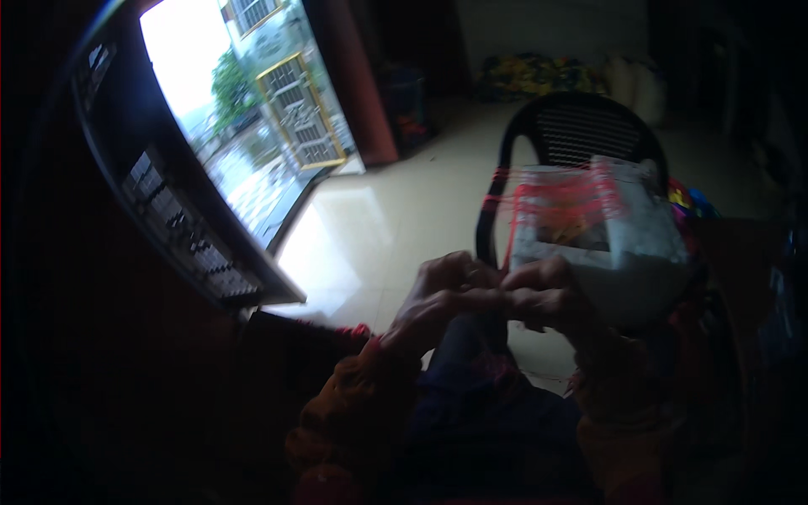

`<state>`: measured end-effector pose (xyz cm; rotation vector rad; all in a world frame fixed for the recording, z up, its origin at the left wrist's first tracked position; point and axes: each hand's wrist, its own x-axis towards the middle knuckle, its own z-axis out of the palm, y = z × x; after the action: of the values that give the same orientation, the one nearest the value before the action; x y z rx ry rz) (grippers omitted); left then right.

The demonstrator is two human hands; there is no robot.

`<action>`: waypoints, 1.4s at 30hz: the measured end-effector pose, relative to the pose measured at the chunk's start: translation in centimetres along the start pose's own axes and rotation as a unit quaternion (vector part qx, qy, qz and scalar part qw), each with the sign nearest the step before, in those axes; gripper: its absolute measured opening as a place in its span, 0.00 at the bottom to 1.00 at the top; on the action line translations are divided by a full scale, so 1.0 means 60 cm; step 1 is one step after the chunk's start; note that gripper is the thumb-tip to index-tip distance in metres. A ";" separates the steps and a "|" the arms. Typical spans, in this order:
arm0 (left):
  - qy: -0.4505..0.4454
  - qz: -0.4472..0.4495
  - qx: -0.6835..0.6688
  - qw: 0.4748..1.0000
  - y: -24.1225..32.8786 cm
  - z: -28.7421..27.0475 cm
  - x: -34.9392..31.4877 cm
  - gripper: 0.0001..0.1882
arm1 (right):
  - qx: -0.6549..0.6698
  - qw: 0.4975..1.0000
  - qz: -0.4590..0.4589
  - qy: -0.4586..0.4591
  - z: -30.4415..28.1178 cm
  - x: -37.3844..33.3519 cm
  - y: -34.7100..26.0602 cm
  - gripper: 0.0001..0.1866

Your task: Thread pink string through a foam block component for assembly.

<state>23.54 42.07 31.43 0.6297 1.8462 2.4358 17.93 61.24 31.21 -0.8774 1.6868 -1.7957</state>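
My left hand (pixel 450 293) and my right hand (pixel 543 295) meet fingertip to fingertip above my lap. The fingers of both are closed in a pinch, and whatever they hold is too dark and small to make out. Just beyond them, a whitish bundle (pixel 644 231) of sheet or cloth lies on the seat of a black plastic chair (pixel 509 143). Across its top run bright pinkish-red threads (pixel 564 198), blurred, some reaching past the bundle's left edge. One red strand (pixel 509 240) drops from there toward my fingertips.
Daylight enters at the left through a doorway beside a dark door with a patterned grille (pixel 189 227). Pale glossy floor tiles (pixel 412 198) reflect it. Yellow-and-dark cloth (pixel 539 76) lies by the back wall. A shiny multicoloured item (pixel 690 200) sits right of the chair.
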 end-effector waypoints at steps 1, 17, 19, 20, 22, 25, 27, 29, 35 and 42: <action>0.004 0.009 0.004 1.000 0.000 0.004 0.000 0.06 | 0.026 0.999 -0.006 -0.018 0.000 -0.001 -0.001 0.12; 0.130 -0.008 0.052 0.990 0.003 -0.025 0.009 0.04 | -0.012 0.995 -0.084 0.050 0.007 0.002 -0.002 0.07; 0.131 0.015 0.151 0.980 0.008 -0.058 0.004 0.04 | -0.120 0.973 -0.186 0.064 0.010 0.011 0.008 0.06; 0.130 0.049 0.253 0.957 0.014 -0.081 0.001 0.05 | -0.119 0.975 -0.177 0.066 0.008 0.012 0.013 0.06; 0.133 0.053 0.454 0.879 0.046 -0.143 -0.016 0.08 | -0.257 0.898 -0.333 0.132 0.000 0.014 0.016 0.05; 0.130 0.141 0.496 0.847 0.088 -0.236 -0.050 0.10 | -0.705 0.545 -0.428 0.153 -0.076 -0.014 -0.023 0.08; 0.138 0.122 0.358 0.915 0.121 -0.285 -0.062 0.09 | -0.554 0.550 -0.589 0.209 -0.163 -0.007 -0.019 0.06; 0.154 0.080 0.123 0.977 0.153 -0.310 -0.076 0.10 | -0.407 0.787 -0.258 0.386 -0.158 -0.054 -0.055 0.06; 0.265 0.146 0.399 0.865 0.172 -0.383 -0.113 0.12 | -0.469 0.789 -0.149 0.368 -0.279 -0.084 -0.018 0.05; 0.287 0.137 0.305 0.898 0.180 -0.457 -0.137 0.12 | -0.583 0.713 -0.149 0.360 -0.297 -0.071 0.000 0.03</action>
<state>24.50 11.52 32.99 0.1676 3.0042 2.3408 7.30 76.16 30.49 -0.9536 3.5286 -1.0676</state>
